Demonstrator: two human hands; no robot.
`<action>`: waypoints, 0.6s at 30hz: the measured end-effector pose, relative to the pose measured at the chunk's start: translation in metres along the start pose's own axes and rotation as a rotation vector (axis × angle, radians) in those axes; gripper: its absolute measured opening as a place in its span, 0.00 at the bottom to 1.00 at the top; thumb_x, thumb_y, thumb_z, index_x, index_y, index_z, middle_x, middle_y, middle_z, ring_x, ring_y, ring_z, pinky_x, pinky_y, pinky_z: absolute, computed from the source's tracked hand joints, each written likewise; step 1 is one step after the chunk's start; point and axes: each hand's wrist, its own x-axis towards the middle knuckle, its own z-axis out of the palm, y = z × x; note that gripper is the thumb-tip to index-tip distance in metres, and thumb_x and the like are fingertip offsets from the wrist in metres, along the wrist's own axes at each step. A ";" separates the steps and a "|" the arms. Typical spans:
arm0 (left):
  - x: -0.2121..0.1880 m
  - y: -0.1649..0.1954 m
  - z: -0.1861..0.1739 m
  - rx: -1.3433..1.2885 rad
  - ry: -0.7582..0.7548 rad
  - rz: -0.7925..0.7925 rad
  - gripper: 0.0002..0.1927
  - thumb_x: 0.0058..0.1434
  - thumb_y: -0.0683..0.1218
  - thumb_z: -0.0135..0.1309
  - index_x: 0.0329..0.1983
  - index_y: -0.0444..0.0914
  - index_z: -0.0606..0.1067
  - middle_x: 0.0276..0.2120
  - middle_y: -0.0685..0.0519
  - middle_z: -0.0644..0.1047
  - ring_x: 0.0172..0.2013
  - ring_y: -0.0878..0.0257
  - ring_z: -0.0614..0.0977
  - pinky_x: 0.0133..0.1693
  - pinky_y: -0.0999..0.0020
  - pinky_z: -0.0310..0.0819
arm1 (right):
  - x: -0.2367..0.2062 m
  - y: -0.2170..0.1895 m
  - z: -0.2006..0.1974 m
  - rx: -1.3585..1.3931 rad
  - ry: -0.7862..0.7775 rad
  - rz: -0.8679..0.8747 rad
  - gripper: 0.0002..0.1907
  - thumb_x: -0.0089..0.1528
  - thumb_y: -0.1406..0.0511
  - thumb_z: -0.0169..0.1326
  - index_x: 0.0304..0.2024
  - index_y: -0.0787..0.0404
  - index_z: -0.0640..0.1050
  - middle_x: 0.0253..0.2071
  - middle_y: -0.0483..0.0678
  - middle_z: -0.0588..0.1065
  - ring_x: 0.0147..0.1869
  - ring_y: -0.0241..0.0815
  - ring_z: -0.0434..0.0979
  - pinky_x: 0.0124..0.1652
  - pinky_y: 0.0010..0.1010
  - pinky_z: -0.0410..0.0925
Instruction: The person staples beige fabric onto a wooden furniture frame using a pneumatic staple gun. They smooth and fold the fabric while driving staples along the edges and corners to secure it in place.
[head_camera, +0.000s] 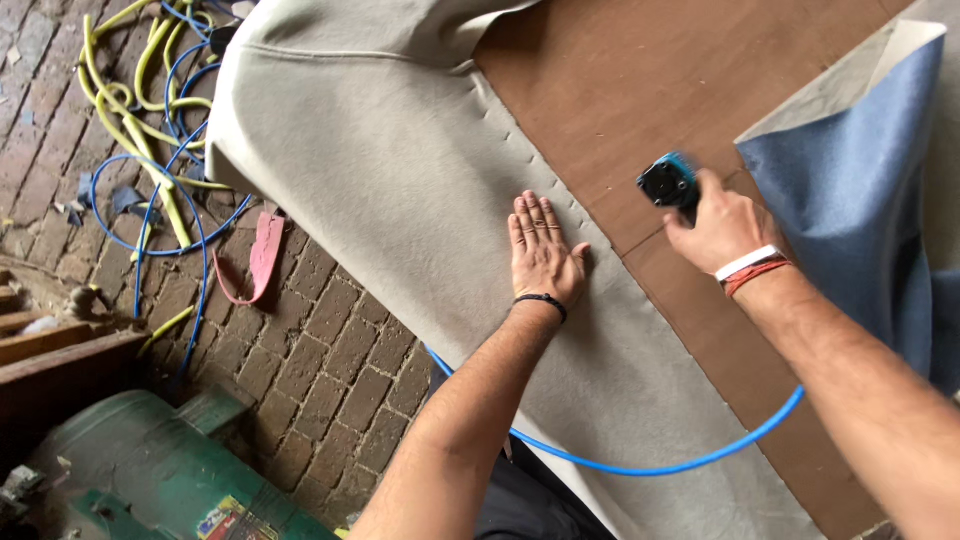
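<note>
I pressed my left hand (541, 252) flat, fingers spread, on the grey fabric (400, 170) near its stapled edge along the brown board (640, 90), keeping it taut, while my right hand (722, 228) gripped the stapler (668, 182) squarely above the board.

Matt cloth, smooth board, rough brick.
The grey fabric (400, 170) is seen soft and felt-like, the brown wooden panel (640, 90) smooth, the blue hose (660, 465) glossy plastic, the brick floor (330, 340) coarse.
</note>
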 end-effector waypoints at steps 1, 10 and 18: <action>0.000 0.001 0.002 0.007 0.001 -0.002 0.47 0.69 0.67 0.30 0.76 0.27 0.43 0.77 0.35 0.39 0.76 0.43 0.38 0.72 0.49 0.25 | -0.002 0.012 0.004 -0.052 0.023 0.027 0.39 0.58 0.54 0.62 0.66 0.69 0.67 0.46 0.70 0.77 0.49 0.70 0.78 0.48 0.56 0.71; -0.003 0.011 0.027 0.008 -0.018 0.012 0.47 0.68 0.65 0.34 0.75 0.25 0.44 0.76 0.33 0.40 0.75 0.39 0.38 0.71 0.47 0.25 | -0.092 0.025 0.062 0.087 0.310 -0.185 0.36 0.52 0.63 0.62 0.61 0.70 0.70 0.44 0.62 0.74 0.46 0.61 0.75 0.44 0.49 0.70; -0.010 0.018 0.044 0.012 0.072 0.009 0.48 0.68 0.65 0.34 0.75 0.23 0.44 0.76 0.31 0.41 0.75 0.40 0.39 0.71 0.48 0.26 | -0.109 0.001 0.093 0.214 0.064 0.108 0.16 0.56 0.55 0.64 0.34 0.59 0.78 0.41 0.53 0.77 0.48 0.54 0.77 0.47 0.49 0.68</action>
